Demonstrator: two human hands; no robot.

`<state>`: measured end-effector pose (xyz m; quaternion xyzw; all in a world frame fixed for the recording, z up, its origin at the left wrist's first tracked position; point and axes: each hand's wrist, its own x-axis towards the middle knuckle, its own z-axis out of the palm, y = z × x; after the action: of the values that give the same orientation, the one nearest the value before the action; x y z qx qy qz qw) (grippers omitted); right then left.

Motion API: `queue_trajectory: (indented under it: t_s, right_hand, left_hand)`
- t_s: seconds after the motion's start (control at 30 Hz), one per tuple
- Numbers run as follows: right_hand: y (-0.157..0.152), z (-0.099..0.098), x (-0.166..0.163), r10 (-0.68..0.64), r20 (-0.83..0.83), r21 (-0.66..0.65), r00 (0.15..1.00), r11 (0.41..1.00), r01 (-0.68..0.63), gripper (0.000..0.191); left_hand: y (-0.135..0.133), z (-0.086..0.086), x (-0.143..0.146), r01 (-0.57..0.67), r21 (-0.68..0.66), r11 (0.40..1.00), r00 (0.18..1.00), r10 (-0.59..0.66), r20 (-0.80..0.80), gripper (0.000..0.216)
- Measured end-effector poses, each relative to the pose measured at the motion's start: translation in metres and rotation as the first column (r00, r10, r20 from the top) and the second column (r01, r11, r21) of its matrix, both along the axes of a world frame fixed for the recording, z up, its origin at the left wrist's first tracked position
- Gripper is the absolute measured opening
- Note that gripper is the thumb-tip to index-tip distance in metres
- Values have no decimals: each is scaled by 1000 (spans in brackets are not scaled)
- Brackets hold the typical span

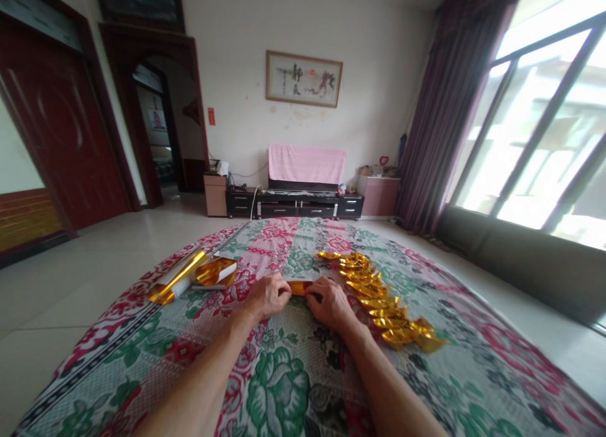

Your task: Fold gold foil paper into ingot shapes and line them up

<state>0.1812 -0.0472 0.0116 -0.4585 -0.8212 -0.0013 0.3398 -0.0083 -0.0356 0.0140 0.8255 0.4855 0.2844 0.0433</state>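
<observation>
Between my two hands lies a small strip of gold foil paper point(298, 288), flat on the flowered cloth point(279, 386). My left hand point(269, 296) pinches its left end, and my right hand point(330, 303) pinches the right end. To the right of my right hand, several folded gold foil ingots point(372, 288) run in a slanting row. On the left lie curled sheets of gold foil paper point(177, 278) with white backs, apart from my left hand. My fingertips hide the ends of the strip.
Past the cloth's far edge stands a low black TV cabinet point(296, 204) with a pink towel point(307, 163) draped over what stands on it. Pale tiled floor point(89, 266) surrounds the cloth. A dark curtain point(440, 108) and large windows point(540, 121) are on the right.
</observation>
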Motion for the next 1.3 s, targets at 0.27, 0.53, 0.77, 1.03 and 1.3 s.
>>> queue_trajectory:
  t_s: [0.27,0.53,0.77,1.03,1.3]
  right_hand:
    - [2,0,1,13,-26,-11,1000,1000,-13,21]
    - [3,0,2,-46,-42,-5,998,999,46,20]
    - [9,-5,2,-111,-23,14,994,994,111,25]
    - [9,-2,-2,-233,20,-47,972,971,233,25]
    - [6,2,-7,-305,70,-73,950,948,310,26]
  left_hand:
    - [1,0,-2,22,-30,999,999,-20,45,22]
    - [3,1,3,-37,-59,998,999,36,-20,24]
    - [6,3,7,-107,-116,987,994,105,-28,24]
    - [8,4,8,-152,-145,978,988,154,2,25]
    - [8,4,12,-245,-101,964,966,235,-108,32]
